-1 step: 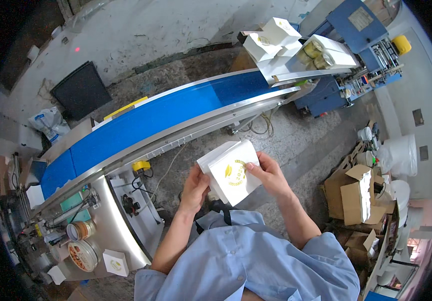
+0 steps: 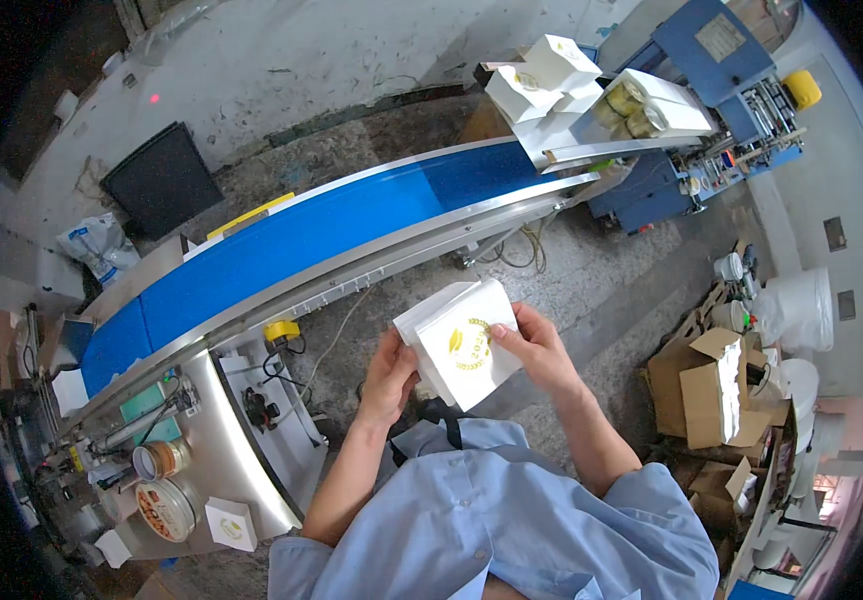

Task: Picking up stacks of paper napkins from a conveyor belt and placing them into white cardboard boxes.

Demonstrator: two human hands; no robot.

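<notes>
Over my lap, both hands hold a small stack of white folded paper pieces (image 2: 461, 365). Its top face carries a gold emblem with a leaf and a ring. My left hand (image 2: 389, 372) pinches the left edge, with the fingers partly hidden behind it. On the right side, my right hand (image 2: 539, 348) grips the stack, thumb pressed on the printed face and the other fingers mostly out of sight behind. The layers fan slightly apart at the upper left. A similar white printed block (image 2: 231, 524) rests on the metal table at lower left.
A blue conveyor belt (image 2: 321, 235) crosses ahead of me. White printed blocks (image 2: 561, 62) sit on a metal ledge at its right end, near a blue machine (image 2: 711, 50). Jars and a round tub (image 2: 165, 510) stand at left. Cardboard boxes (image 2: 701, 395) are piled at right.
</notes>
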